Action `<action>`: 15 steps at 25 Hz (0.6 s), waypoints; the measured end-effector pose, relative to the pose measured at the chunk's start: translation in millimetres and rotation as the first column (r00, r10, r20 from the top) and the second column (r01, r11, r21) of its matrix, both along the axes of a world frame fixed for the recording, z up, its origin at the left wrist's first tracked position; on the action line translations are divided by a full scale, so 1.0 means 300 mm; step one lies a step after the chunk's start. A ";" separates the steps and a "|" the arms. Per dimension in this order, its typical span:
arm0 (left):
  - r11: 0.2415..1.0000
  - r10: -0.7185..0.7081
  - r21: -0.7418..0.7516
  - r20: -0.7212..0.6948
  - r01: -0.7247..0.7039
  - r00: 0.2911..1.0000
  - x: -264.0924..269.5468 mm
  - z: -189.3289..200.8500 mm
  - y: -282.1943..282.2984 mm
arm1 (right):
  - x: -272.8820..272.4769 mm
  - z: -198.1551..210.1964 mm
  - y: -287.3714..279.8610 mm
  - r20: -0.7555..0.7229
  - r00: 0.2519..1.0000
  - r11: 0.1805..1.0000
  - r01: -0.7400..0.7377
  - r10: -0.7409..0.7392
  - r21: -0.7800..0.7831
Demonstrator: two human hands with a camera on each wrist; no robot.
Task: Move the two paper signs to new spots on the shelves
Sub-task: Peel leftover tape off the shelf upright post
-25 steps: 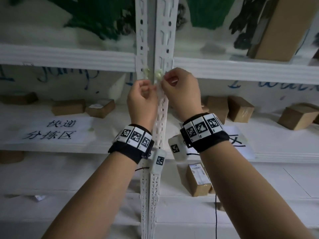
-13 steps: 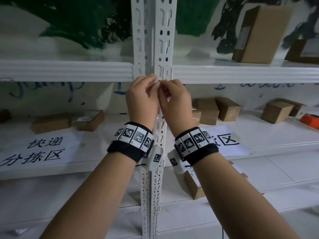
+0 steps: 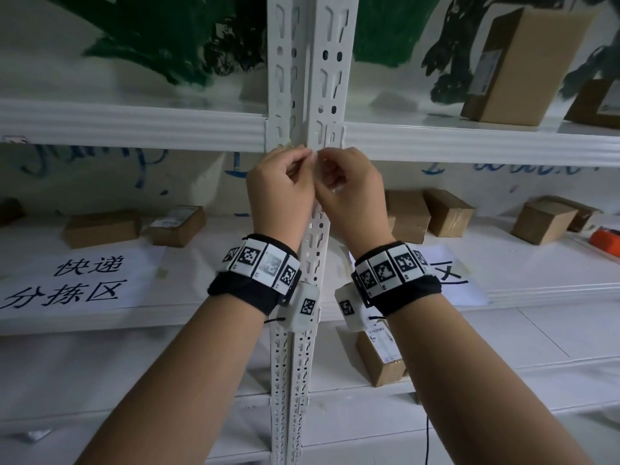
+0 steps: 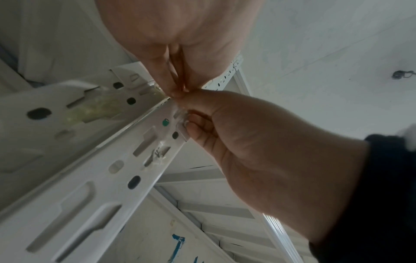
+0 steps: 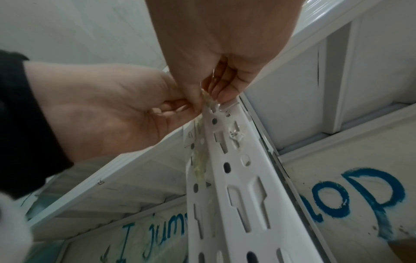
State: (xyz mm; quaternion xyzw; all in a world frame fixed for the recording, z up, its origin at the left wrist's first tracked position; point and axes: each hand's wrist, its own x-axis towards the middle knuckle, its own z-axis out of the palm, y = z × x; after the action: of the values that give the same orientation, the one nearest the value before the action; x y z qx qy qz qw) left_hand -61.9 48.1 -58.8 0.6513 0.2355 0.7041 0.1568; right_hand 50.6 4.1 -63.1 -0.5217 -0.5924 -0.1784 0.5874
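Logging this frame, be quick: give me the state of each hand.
Left hand: fingers curled, pinching a strip of clear tape at the shelf upright.
Right hand: fingers curled, pinching the same tape.

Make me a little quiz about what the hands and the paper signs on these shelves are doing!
1. True or false: the left hand is lifting a paper sign.
2. Where does the left paper sign lie? A) on the floor B) flat on the middle shelf C) inside a box
3. Fill in: both hands pinch a bit of clear ____ at the white post.

Key: 1 false; 2 B; 3 tape, also pinched by the right hand.
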 end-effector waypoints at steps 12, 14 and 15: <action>0.974 0.075 -0.219 0.045 -0.064 0.996 0.036 0.020 -0.072 | 0.182 -0.331 -0.151 -0.173 0.985 0.995 -0.042 0.026 -0.088; 0.975 0.087 -0.208 0.052 -0.075 0.995 0.044 0.005 -0.068 | 0.214 -0.388 -0.154 -0.268 0.962 0.980 -0.009 -0.046 -0.199; 0.976 0.085 -0.206 0.056 -0.071 0.995 0.047 -0.001 -0.063 | 0.227 -0.411 -0.149 -0.288 0.954 0.964 0.008 -0.088 -0.268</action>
State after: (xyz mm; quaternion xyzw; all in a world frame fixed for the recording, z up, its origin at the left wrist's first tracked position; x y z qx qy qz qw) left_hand -47.7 29.2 -59.1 0.5990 0.3265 0.7026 0.2024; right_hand 118.6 -40.4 -186.4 -0.6302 -0.5029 -0.0318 0.5907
